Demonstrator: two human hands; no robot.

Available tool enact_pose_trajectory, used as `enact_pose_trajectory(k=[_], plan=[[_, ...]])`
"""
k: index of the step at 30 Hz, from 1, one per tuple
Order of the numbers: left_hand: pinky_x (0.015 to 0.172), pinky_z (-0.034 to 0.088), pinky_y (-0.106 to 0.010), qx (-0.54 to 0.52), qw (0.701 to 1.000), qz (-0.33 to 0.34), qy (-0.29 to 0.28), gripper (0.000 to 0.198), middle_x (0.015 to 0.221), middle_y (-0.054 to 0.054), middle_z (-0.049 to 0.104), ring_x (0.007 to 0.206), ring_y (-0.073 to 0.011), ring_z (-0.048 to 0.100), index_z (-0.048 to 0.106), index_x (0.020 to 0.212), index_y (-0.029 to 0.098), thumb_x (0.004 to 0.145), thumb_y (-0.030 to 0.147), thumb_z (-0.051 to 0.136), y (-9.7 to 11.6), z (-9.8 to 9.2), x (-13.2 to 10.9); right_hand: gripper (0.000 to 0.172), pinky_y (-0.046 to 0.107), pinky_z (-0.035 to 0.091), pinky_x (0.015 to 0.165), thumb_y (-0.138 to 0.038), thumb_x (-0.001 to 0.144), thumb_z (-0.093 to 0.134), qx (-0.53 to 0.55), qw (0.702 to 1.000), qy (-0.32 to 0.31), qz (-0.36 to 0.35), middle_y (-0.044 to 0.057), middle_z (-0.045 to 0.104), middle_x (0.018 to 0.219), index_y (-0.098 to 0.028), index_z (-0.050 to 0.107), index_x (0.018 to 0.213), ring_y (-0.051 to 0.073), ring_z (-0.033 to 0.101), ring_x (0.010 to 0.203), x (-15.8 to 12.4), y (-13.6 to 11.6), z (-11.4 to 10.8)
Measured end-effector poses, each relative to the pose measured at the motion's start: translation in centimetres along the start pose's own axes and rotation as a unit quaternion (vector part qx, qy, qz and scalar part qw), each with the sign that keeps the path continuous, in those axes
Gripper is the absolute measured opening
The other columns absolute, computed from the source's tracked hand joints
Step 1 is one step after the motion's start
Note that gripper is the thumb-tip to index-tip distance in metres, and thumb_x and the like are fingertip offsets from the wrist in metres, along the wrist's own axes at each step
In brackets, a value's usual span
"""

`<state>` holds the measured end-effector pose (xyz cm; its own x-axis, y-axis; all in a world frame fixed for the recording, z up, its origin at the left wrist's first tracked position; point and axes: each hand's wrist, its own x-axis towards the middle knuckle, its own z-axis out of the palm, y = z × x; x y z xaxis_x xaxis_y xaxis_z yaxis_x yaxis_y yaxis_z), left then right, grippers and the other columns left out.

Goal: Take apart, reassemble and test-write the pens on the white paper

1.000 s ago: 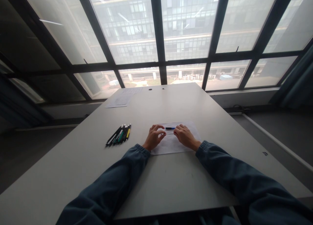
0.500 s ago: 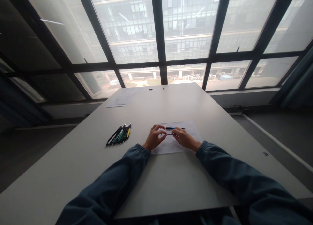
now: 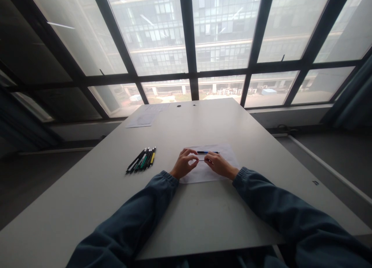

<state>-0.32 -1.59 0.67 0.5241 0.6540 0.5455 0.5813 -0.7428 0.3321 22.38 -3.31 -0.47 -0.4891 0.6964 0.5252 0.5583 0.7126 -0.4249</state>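
Observation:
A thin dark rod [image 3: 201, 160], which looks like a pen refill, runs level between my two hands. My left hand [image 3: 186, 162] pinches its left end between thumb and fingertip. At the other end, the fingertips of my right hand [image 3: 214, 162] are closed on it. Both hands are over a white paper sheet [image 3: 192, 177]. Just behind them, a black and blue pen [image 3: 203, 152] lies flat on the sheet, its right part partly covered by my right hand.
To the left, several pens [image 3: 141, 160] with black, green, white and yellow parts lie side by side on the white table [image 3: 174, 217]. More paper sheets [image 3: 141, 118] rest at the far left. Large windows [image 3: 221, 31] rise beyond the table's far edge.
Both hands keep almost the same place and grip. My right fingers have shifted very slightly along the thin rod; the pens and paper have not moved.

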Motion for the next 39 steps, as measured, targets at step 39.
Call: enact_pose_trajectory(k=[39], plan=[[0.076, 0.057, -0.029, -0.135, 0.981, -0.057, 0.125, 0.012, 0.090, -0.007, 0.070, 0.082, -0.0170, 0.066, 0.073, 0.089, 0.017, 0.090, 0.025, 0.063, -1.8, 1.2, 0.1, 0.014, 0.024, 0.039, 0.071, -0.018, 0.096, 0.053, -0.100, 0.992, 0.018, 0.068, 0.004, 0.062, 0.087, -0.018, 0.063, 0.088, 0.015, 0.057, 0.079, -0.2, 1.0, 0.3]])
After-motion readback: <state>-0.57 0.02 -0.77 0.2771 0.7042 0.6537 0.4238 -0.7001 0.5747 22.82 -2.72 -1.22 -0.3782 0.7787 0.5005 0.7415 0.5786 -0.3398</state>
